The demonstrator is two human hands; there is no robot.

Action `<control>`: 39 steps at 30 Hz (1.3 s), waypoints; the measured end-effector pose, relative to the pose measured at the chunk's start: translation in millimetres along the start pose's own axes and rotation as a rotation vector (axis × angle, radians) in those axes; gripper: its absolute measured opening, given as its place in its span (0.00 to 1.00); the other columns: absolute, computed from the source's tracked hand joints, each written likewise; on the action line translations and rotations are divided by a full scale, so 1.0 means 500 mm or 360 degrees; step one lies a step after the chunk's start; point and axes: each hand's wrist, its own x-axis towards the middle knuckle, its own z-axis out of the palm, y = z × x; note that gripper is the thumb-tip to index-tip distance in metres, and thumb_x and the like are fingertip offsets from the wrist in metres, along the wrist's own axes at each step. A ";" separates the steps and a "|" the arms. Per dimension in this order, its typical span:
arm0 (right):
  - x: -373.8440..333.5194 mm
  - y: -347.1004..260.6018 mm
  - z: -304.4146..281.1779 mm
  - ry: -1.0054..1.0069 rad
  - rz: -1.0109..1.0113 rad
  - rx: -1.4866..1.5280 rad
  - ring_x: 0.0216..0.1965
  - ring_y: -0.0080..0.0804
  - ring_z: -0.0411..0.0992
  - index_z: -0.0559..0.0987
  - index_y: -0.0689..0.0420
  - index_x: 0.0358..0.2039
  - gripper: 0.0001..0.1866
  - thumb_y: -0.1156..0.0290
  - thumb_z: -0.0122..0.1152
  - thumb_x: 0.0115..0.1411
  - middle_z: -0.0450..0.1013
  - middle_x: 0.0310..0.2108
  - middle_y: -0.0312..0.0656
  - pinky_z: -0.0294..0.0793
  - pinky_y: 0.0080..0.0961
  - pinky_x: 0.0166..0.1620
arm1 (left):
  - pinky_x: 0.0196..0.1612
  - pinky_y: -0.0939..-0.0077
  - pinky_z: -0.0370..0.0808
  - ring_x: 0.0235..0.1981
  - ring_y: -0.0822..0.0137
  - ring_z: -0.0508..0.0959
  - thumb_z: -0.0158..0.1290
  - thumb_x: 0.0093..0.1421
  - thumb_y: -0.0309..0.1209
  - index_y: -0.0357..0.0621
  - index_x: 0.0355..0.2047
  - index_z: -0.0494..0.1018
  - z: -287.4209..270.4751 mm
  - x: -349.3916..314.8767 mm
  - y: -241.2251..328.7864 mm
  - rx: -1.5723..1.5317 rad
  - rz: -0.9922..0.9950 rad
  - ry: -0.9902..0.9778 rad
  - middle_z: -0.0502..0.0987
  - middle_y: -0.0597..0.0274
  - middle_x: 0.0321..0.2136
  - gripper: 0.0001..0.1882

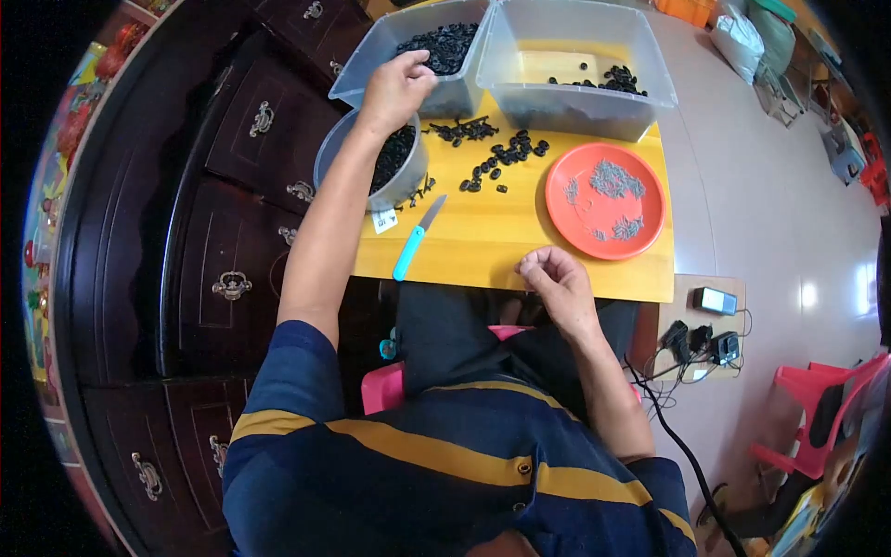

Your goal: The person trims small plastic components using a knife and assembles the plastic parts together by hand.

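Observation:
My left hand [397, 91] is raised at the near left corner of a clear plastic bin [453, 96] heaped with small black parts [444, 46]. Its fingers are curled together, and I cannot make out what is in them. At the table's front edge, my right hand [559, 286] has thumb and forefinger pinched; anything between them is too small to name. Right of centre lies a red plate [560, 206] with piles of small grey pieces [614, 179]. Loose black oval rings [506, 156] and thin black parts [464, 130] lie on the yellow table [492, 237].
A second clear bin [580, 110] holds some black pieces [620, 80]. Under my left forearm stands a round tub [409, 180] of black parts. A turquoise-handled knife [412, 241] lies before it, blade outward. Dark drawers [246, 139] flank the left; cables and devices [716, 325] sit right.

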 end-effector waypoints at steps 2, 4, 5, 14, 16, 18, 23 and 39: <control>-0.004 -0.002 -0.001 0.0027 -0.0004 0.0014 0.29 0.14 0.68 0.77 0.60 0.35 0.06 0.71 0.61 0.65 0.73 0.28 0.28 0.69 0.15 0.35 | 0.36 0.78 0.76 0.30 0.75 0.79 0.58 0.58 0.28 0.35 0.47 0.77 0.032 -0.052 0.022 -0.0042 -0.0073 -0.0089 0.83 0.62 0.31 0.17; -0.003 -0.004 -0.001 0.0020 -0.0022 0.0028 0.29 0.14 0.68 0.77 0.60 0.35 0.06 0.70 0.61 0.65 0.73 0.27 0.28 0.69 0.15 0.35 | 0.34 0.79 0.75 0.29 0.77 0.78 0.59 0.59 0.29 0.37 0.41 0.80 0.063 -0.115 0.039 -0.0066 -0.0084 -0.0216 0.82 0.65 0.30 0.11; -0.004 -0.002 0.000 0.0005 -0.0021 0.0018 0.29 0.14 0.68 0.77 0.60 0.35 0.07 0.70 0.61 0.65 0.72 0.27 0.28 0.69 0.16 0.35 | 0.34 0.78 0.75 0.28 0.76 0.78 0.59 0.59 0.29 0.39 0.38 0.82 0.093 -0.150 0.032 -0.0074 -0.0029 -0.0287 0.83 0.65 0.30 0.09; -0.008 0.001 -0.004 0.0024 -0.0009 0.0052 0.30 0.13 0.69 0.77 0.60 0.36 0.07 0.70 0.61 0.65 0.73 0.28 0.28 0.70 0.15 0.36 | 0.38 0.57 0.78 0.34 0.51 0.80 0.57 0.56 0.33 0.47 0.33 0.82 0.232 -0.271 0.031 0.0316 0.0189 -0.0342 0.80 0.55 0.31 0.07; -0.006 0.005 -0.003 0.0059 -0.0051 0.0065 0.30 0.13 0.69 0.77 0.61 0.36 0.07 0.70 0.62 0.65 0.73 0.29 0.28 0.70 0.15 0.36 | 0.39 0.59 0.78 0.34 0.52 0.81 0.58 0.55 0.32 0.45 0.34 0.82 0.240 -0.268 0.023 0.0371 0.0181 -0.0369 0.80 0.54 0.31 0.08; -0.004 0.006 -0.003 0.0020 -0.0025 0.0118 0.30 0.12 0.69 0.78 0.61 0.36 0.07 0.71 0.62 0.64 0.73 0.29 0.28 0.70 0.14 0.36 | 0.40 0.62 0.77 0.35 0.53 0.81 0.59 0.55 0.32 0.43 0.35 0.81 0.245 -0.264 0.017 0.0419 0.0179 -0.0400 0.81 0.54 0.31 0.09; 0.001 0.010 -0.013 -0.0022 0.0005 0.0148 0.36 0.16 0.71 0.76 0.60 0.39 0.04 0.74 0.59 0.66 0.76 0.36 0.34 0.71 0.16 0.41 | 0.36 0.61 0.76 0.31 0.51 0.80 0.60 0.54 0.29 0.43 0.32 0.80 0.248 -0.258 0.021 0.0386 0.0118 -0.0434 0.80 0.52 0.28 0.06; 0.007 -0.005 -0.045 0.0012 0.0232 0.1116 0.31 0.19 0.74 0.75 0.53 0.44 0.12 0.59 0.54 0.69 0.76 0.32 0.33 0.76 0.17 0.36 | 0.31 0.84 0.71 0.27 0.80 0.74 0.59 0.58 0.22 0.38 0.34 0.80 0.210 -0.314 0.228 -0.0813 -0.0113 -0.0877 0.75 0.69 0.28 0.04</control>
